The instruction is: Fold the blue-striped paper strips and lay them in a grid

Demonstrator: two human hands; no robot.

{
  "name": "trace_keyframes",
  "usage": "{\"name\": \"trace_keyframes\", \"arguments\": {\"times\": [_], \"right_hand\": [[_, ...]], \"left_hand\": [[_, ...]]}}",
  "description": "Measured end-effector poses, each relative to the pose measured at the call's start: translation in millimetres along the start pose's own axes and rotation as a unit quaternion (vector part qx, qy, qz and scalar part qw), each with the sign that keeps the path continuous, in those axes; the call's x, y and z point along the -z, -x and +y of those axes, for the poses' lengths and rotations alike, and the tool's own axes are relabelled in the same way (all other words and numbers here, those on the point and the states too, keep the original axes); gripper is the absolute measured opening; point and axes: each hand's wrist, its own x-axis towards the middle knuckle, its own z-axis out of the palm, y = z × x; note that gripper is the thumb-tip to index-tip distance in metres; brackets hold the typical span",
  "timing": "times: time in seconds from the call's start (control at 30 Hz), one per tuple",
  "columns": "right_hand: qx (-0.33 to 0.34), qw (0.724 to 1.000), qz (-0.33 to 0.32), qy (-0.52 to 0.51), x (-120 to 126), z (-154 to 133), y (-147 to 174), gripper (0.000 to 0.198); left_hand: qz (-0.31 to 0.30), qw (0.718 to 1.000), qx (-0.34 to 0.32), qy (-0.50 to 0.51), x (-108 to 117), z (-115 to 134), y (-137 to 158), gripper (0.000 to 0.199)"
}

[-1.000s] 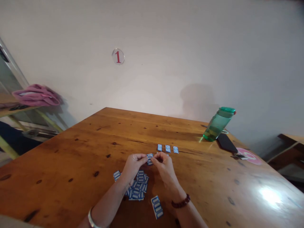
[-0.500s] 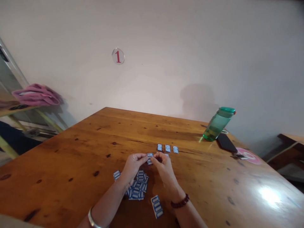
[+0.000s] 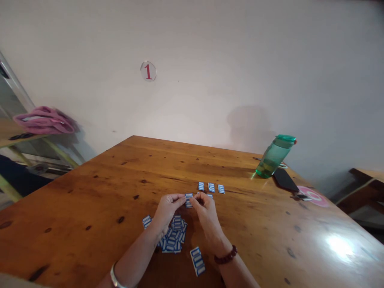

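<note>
Between my two hands is a small blue-and-white card [image 3: 189, 201] with pale printed bars, perhaps a label sheet. My left hand [image 3: 168, 208] pinches its left edge between thumb and fingers. At its right side, my right hand [image 3: 207, 208] pinches it too. Below and partly behind my left wrist lies a heap of similar cards [image 3: 174, 236]. One loose card [image 3: 147, 221] sits left of that wrist, and another card [image 3: 197, 261] lies nearer me, by my right forearm. Beyond my hands, three cards [image 3: 211, 187] form a row, with others partly hidden behind my right fingers.
On the wooden table [image 3: 108, 192], a green bottle [image 3: 274, 158] stands at the far right. Beside it are a dark phone-like slab [image 3: 285, 180], keys [image 3: 301, 196] and a pink round mat [image 3: 315, 196]. A pink cloth [image 3: 45, 120] rests on a side surface at left.
Both hands keep the same pinch on the card, with hardly any movement. The whole view has shifted very slightly.
</note>
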Motion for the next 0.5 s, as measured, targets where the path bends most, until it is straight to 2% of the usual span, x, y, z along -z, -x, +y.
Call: {"name": "trace_keyframes", "arguments": {"times": [0.37,0.43,0.5], "right_hand": [[0.063,0.994,0.01,0.092,-7,-1,6,0.013],[0.076,0.993,0.009,0.093,-7,0,6,0.012],[0.092,0.99,0.003,0.106,-7,2,7,0.013]], "left_hand": [[0.037,0.999,-0.005,0.0,3,3,-1,0.024],[0.065,0.997,-0.019,0.032,10,9,-2,0.021],[0.122,0.986,-0.053,0.102,20,18,-3,0.016]]}}
